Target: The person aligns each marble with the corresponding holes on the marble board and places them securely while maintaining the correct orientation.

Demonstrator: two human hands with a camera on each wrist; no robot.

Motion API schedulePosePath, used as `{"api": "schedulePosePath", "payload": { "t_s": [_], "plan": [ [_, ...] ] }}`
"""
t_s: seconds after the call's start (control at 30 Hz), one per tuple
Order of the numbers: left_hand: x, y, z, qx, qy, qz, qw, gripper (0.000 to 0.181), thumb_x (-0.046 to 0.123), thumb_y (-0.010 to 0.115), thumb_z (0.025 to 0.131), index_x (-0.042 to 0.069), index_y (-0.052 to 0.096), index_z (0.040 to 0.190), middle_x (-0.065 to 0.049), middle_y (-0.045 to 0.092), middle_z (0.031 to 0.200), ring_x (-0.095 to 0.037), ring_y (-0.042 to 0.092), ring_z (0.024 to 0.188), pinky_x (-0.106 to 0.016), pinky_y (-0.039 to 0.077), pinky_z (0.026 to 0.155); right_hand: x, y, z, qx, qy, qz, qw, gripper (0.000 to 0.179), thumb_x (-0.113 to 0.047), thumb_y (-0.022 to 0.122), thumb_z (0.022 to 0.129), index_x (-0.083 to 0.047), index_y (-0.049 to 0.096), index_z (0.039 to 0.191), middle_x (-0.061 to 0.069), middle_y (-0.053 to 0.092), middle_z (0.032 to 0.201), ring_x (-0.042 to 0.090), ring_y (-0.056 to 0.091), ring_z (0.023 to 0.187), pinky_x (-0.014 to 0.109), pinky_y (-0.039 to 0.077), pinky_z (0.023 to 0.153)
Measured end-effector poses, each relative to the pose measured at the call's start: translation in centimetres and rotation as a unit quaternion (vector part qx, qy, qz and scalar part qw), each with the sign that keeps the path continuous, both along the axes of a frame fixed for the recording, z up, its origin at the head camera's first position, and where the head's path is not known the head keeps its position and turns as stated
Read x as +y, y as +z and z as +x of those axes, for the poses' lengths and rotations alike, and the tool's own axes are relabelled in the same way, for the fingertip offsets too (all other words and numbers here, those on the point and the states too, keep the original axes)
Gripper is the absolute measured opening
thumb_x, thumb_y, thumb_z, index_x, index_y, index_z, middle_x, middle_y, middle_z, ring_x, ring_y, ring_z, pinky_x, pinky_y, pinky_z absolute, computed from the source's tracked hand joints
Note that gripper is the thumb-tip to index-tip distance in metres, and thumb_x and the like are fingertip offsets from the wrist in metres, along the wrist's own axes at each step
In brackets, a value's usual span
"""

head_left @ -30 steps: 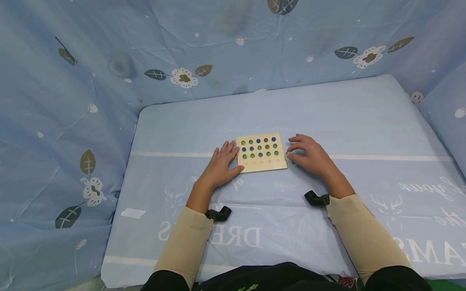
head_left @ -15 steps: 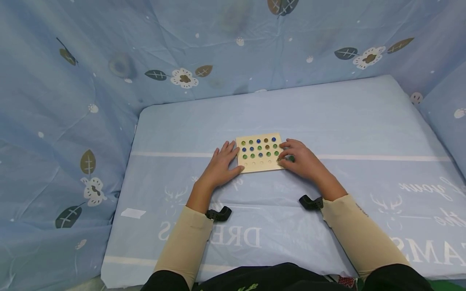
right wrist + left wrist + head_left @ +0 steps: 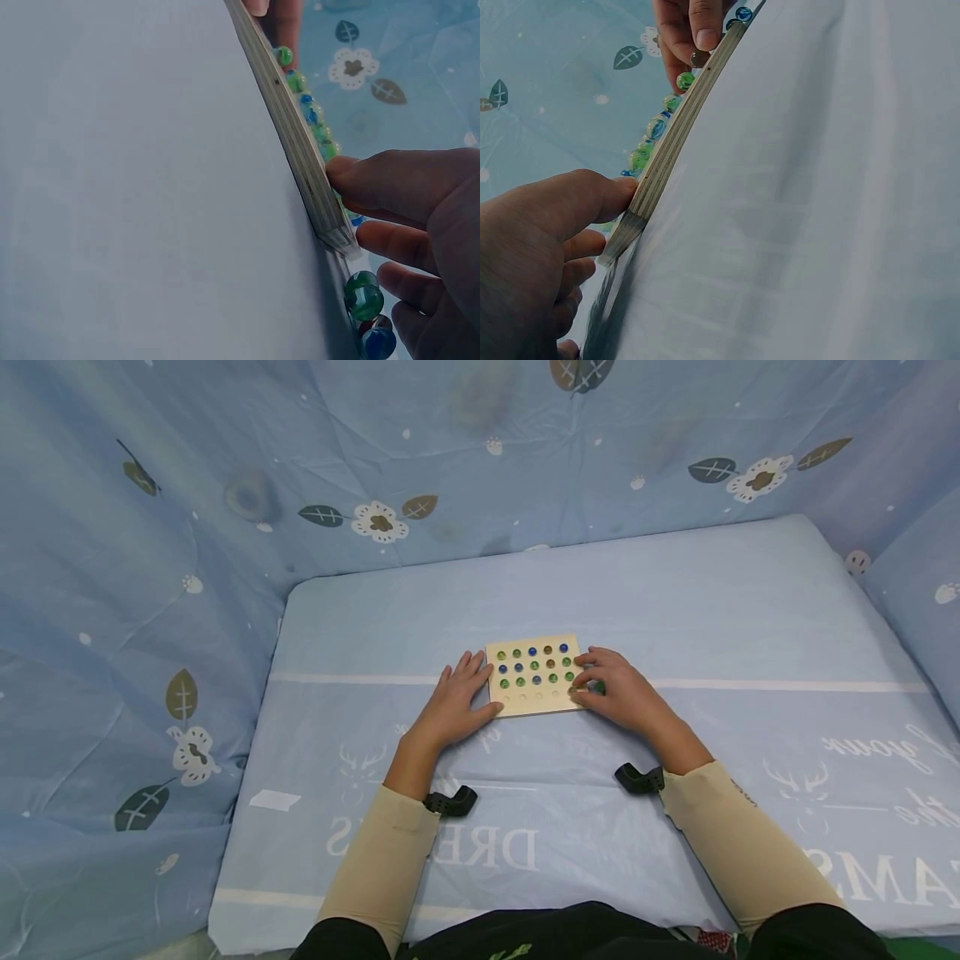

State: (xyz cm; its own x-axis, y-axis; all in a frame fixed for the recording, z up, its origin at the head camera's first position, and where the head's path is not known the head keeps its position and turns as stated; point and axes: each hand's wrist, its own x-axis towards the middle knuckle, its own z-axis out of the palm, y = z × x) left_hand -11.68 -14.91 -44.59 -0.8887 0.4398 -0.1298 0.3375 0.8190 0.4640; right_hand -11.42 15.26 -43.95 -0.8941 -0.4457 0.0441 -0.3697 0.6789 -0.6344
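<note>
A pale wooden board (image 3: 538, 700) with rows of round hollows lies flat before me. Green, blue and amber glass marbles (image 3: 534, 665) fill its upper rows; pale hollows show along the nearest row. My left hand (image 3: 450, 697) rests at the left edge, fingers spread, thumb (image 3: 615, 193) on the near corner. At the right end of the nearest row my right hand (image 3: 617, 692) pinches a marble (image 3: 699, 58) between thumb and fingers, low at the board. Under that hand, beside the board, lie a green marble (image 3: 364, 296) and a blue marble (image 3: 379, 342).
The board lies on a light blue printed cloth (image 3: 525, 593) covering a flat surface. Patterned blue fabric (image 3: 480, 460) stands up behind and at both sides. A small white patch (image 3: 274, 799) is at the left. Each wrist wears a black mount (image 3: 452, 801).
My right hand has moved left, from beside the board to its near right corner, bringing a marble to the nearest row. The left hand and the board have stayed put.
</note>
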Motion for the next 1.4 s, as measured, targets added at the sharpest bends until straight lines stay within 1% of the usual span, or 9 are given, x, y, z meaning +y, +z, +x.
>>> {"api": "schedulePosePath", "payload": {
  "t_s": [0.23, 0.43, 0.67, 0.8, 0.87, 1.0, 1.07, 1.23, 1.4],
  "plan": [
    [0.1, 0.0, 0.0, -0.005, 0.005, 0.001, 1.0, 0.073, 0.052, 0.052, 0.091, 0.017, 0.028, 0.15, 0.001, 0.01, 0.159, -0.018, 0.002, 0.147, -0.048, 0.005, 0.117, 0.0, 0.1, 0.0, -0.007, -0.003, -0.005, 1.0, 0.015, -0.021, 0.071, 0.085, -0.01, 0.073, 0.094, 0.013, 0.05, 0.135, 0.035, 0.026, 0.139, 0.055, 0.025, 0.11],
    [-0.1, -0.1, 0.1, 0.0, -0.003, 0.004, 1.0, 0.073, 0.053, 0.051, 0.091, 0.016, 0.027, 0.15, 0.0, 0.01, 0.159, -0.02, 0.001, 0.147, -0.049, 0.006, 0.117, 0.1, 0.1, 0.2, 0.005, 0.005, 0.001, 1.0, 0.015, -0.023, 0.071, 0.084, -0.012, 0.073, 0.094, 0.011, 0.051, 0.134, 0.035, 0.027, 0.138, 0.053, 0.026, 0.11],
    [0.0, 0.0, 0.1, 0.001, -0.006, 0.007, 1.0, 0.073, 0.053, 0.051, 0.091, 0.016, 0.028, 0.15, -0.001, 0.01, 0.159, -0.02, 0.001, 0.147, -0.049, 0.006, 0.117, 0.5, 0.1, 0.2, 0.011, 0.003, 0.005, 0.9999, 0.018, -0.023, 0.072, 0.083, -0.01, 0.072, 0.096, 0.012, 0.051, 0.134, 0.036, 0.028, 0.138, 0.053, 0.028, 0.109],
    [0.0, 0.0, 0.2, 0.002, -0.005, 0.006, 1.0, 0.073, 0.052, 0.051, 0.091, 0.016, 0.027, 0.15, -0.001, 0.01, 0.159, -0.02, 0.002, 0.147, -0.049, 0.006, 0.117, 1.0, 0.3, 0.1, 0.001, 0.0, 0.007, 1.0, 0.021, -0.023, 0.073, 0.083, -0.01, 0.072, 0.098, 0.012, 0.051, 0.134, 0.036, 0.028, 0.138, 0.053, 0.027, 0.11],
    [0.0, 0.0, 0.2, 0.001, -0.004, 0.007, 1.0, 0.073, 0.052, 0.052, 0.091, 0.016, 0.027, 0.15, -0.001, 0.01, 0.159, -0.02, 0.002, 0.147, -0.049, 0.006, 0.117, 1.3, 0.5, 0.0, -0.009, -0.012, 0.009, 0.9998, 0.022, -0.024, 0.073, 0.083, -0.01, 0.072, 0.099, 0.011, 0.051, 0.135, 0.035, 0.028, 0.138, 0.052, 0.026, 0.11],
    [0.0, 0.1, 0.2, -0.006, -0.006, 0.009, 0.9999, 0.073, 0.052, 0.052, 0.091, 0.017, 0.026, 0.15, 0.0, 0.008, 0.159, -0.02, 0.001, 0.147, -0.048, 0.005, 0.117, 2.1, 0.8, -0.1, -0.033, -0.051, 0.015, 0.998, 0.026, -0.025, 0.072, 0.083, -0.008, 0.072, 0.103, 0.01, 0.049, 0.137, 0.033, 0.026, 0.139, 0.052, 0.025, 0.11],
    [-0.1, 0.1, 0.2, -0.009, -0.007, 0.009, 0.9999, 0.074, 0.052, 0.051, 0.091, 0.017, 0.025, 0.151, 0.001, 0.007, 0.159, -0.02, 0.0, 0.147, -0.048, 0.005, 0.117, 2.6, 0.9, -0.1, -0.039, -0.064, 0.017, 0.997, 0.027, -0.024, 0.071, 0.084, -0.006, 0.071, 0.104, 0.01, 0.049, 0.137, 0.033, 0.026, 0.139, 0.052, 0.024, 0.111],
    [-0.1, 0.1, 0.3, -0.016, -0.006, 0.008, 0.9998, 0.074, 0.054, 0.05, 0.092, 0.019, 0.023, 0.151, 0.003, 0.006, 0.159, -0.019, -0.001, 0.147, -0.047, 0.004, 0.118, 3.5, 1.0, -0.3, -0.041, -0.081, 0.017, 0.9958, 0.026, -0.024, 0.069, 0.085, -0.005, 0.071, 0.104, 0.011, 0.049, 0.137, 0.033, 0.028, 0.138, 0.052, 0.025, 0.11],
    [-0.1, 0.1, 0.3, -0.014, -0.007, 0.008, 0.9998, 0.074, 0.054, 0.049, 0.092, 0.019, 0.022, 0.151, 0.002, 0.006, 0.159, -0.019, -0.002, 0.147, -0.048, 0.003, 0.118, 4.0, 0.9, -0.3, -0.051, -0.092, 0.015, 0.9943, 0.024, -0.023, 0.068, 0.086, -0.006, 0.071, 0.103, 0.009, 0.049, 0.136, 0.031, 0.027, 0.139, 0.051, 0.024, 0.111]
  ]
}}
